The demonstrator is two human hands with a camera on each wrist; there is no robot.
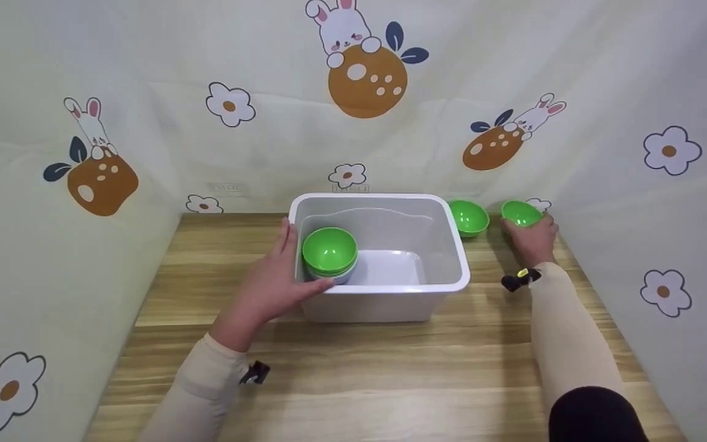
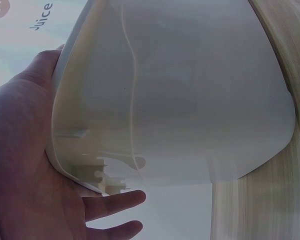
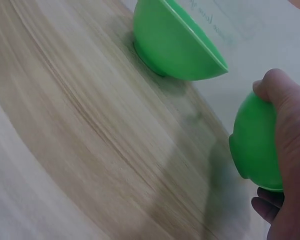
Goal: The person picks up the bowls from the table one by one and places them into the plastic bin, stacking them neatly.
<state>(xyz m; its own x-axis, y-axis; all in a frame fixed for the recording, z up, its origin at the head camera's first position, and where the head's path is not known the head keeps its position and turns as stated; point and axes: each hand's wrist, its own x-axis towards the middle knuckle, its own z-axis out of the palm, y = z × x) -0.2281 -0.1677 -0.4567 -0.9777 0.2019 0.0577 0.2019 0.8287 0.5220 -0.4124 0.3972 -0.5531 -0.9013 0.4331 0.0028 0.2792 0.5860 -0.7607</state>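
My right hand grips the edge of a small green bowl near the back right corner. In the right wrist view that green bowl is tilted and raised off the wood, thumb at its rim. My left hand rests on the near left corner of a white plastic bin. Its thumb reaches over the front rim and its fingers lie straight along the left side. Inside the bin, at the left, sits a stack of bowls with a green bowl on top and a pale one below.
Another green bowl stands upright on the wooden table, just right of the bin and partly behind its rim. A cloth with rabbit and flower prints hangs around the back and both sides.
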